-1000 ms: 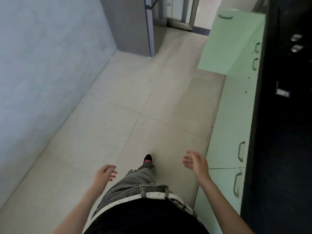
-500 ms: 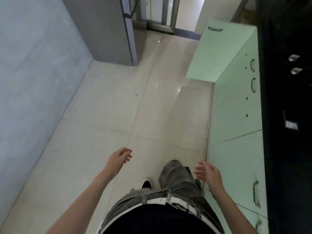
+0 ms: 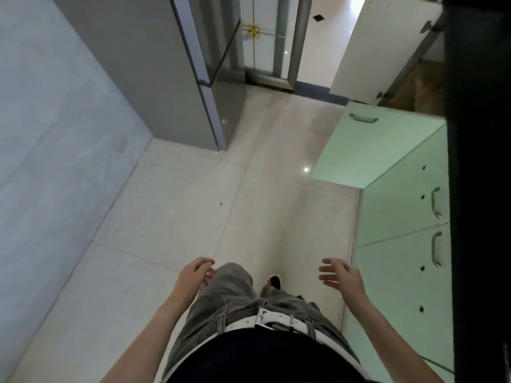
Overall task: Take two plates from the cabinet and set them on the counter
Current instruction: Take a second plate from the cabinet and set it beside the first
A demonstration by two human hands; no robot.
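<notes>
I look down a narrow kitchen aisle. Pale green base cabinets (image 3: 401,272) run along the right under a black counter edge (image 3: 475,189). One green cabinet door (image 3: 367,150) stands swung open into the aisle ahead. No plates show in the view. My left hand (image 3: 195,275) hangs in front of my left thigh with fingers loosely curled, holding nothing. My right hand (image 3: 341,276) is out in front, fingers spread, empty, a short way left of the cabinet fronts.
A grey refrigerator (image 3: 177,73) stands ahead on the left against a pale blue wall (image 3: 49,150). A glass door with metal frame (image 3: 276,42) lies beyond it. A white door (image 3: 373,42) is at upper right. Beige floor tiles (image 3: 221,194) run between.
I have walked forward down the aisle; the open green door and refrigerator are nearer. My legs have swapped stride. Both hands stay empty, swinging slightly.
</notes>
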